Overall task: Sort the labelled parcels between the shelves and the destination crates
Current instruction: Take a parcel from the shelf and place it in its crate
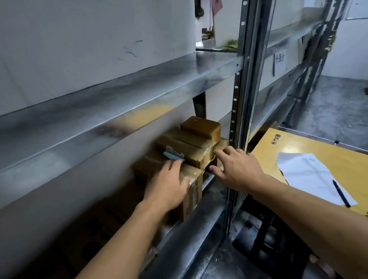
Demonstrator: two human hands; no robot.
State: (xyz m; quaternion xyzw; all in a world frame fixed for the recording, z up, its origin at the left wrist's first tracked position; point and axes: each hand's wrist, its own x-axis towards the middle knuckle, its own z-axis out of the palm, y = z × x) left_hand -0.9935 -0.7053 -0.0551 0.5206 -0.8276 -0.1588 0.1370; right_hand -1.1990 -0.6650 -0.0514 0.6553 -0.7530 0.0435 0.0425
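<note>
Fingers of the left hand (168, 187) lie flat and spread on top of the near parcel (190, 193), thumb at its right top edge; pressing, not yet a closed grasp. Right hand (236, 168) is open, fingers extended, tips touching or just short of the middle parcel (191, 148); contact cannot be confirmed. Both parcels sit at the front edge of the lower shelf (188, 236), beside the upright (235, 120), long axes running back into the shelf. A small parcel (201, 127) rests on top, behind. Judgement: the near parcel, directly under the left fingers, is the likelier pick.
</note>
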